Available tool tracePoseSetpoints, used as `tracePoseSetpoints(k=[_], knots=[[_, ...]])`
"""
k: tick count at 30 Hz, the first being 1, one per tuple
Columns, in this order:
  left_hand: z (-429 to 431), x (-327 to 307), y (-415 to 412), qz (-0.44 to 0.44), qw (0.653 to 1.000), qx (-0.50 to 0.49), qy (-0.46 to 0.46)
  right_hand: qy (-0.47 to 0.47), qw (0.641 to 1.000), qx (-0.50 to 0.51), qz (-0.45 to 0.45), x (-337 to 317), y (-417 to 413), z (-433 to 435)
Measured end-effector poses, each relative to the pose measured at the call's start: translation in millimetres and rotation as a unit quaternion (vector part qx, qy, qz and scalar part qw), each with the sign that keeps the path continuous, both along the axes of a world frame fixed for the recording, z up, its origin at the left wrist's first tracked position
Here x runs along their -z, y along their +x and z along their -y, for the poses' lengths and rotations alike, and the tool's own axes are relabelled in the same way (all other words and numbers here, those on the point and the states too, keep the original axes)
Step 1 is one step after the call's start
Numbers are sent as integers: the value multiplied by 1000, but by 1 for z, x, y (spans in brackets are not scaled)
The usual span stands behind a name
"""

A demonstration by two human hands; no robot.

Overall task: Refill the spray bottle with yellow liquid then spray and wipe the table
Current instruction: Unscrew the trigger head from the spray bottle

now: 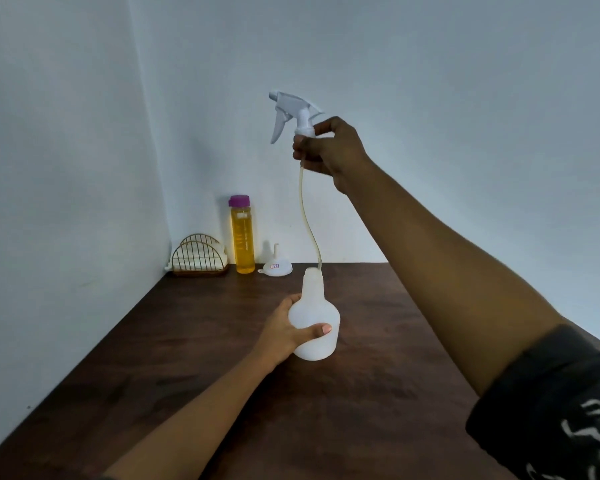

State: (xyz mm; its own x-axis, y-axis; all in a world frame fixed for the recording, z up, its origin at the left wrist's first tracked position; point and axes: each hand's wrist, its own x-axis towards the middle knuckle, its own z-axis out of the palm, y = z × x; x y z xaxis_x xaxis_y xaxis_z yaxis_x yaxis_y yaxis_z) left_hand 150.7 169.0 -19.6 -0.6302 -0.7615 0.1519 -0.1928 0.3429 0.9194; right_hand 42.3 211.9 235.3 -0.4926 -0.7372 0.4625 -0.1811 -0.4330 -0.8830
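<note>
A white translucent spray bottle (314,317) stands upright on the dark wooden table (378,393), its neck uncapped. My left hand (288,332) grips its lower body from the left. My right hand (329,150) holds the white trigger sprayer head (293,114) by its collar, lifted high above the bottle. Its thin dip tube (307,220) hangs down, and the tip still reaches into the bottle's neck. At the back of the table stand a tall bottle of yellow liquid (243,237) with a purple cap and a small white funnel (277,265), mouth down.
A gold wire napkin holder (199,256) with white napkins sits in the far left corner against the walls. The table runs along the left wall and ends at the back wall.
</note>
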Motion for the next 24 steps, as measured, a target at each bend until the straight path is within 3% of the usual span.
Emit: tracePoseSetpoints(k=[19, 24], knots=[[-8, -9, 4, -1, 998, 14, 65, 28, 1000, -1, -11, -39, 6, -49], [-12, -7, 3, -13, 997, 10, 79, 95, 995, 9, -27, -27, -13, -81]])
